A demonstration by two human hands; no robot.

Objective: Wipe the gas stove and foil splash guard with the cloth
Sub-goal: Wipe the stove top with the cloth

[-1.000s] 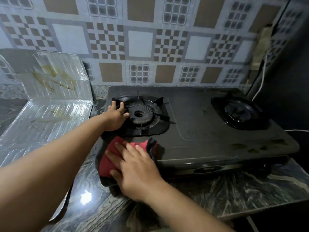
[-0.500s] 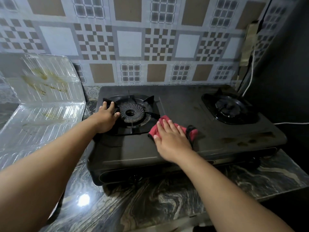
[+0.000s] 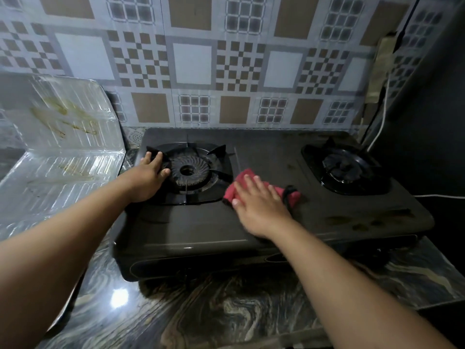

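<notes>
Right hand (image 3: 261, 210) flat, fingers straight, pressing cloth (image 3: 289, 193) mid-stove (image 3: 251, 222), between burners. Left hand (image 3: 147, 177) open grip, resting on left burner grate (image 3: 216, 151). Foil guard (image 3: 63, 147) left of stove, stained.

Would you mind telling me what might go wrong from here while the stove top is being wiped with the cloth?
1. The red cloth under the right hand lies close beside the left burner's pan support; its dark loop might snag on a prong.
2. The left hand rests on that support, which could shift if leaned on.
3. Stains near the stove's front right edge and on the foil splash guard may get missed.
</notes>
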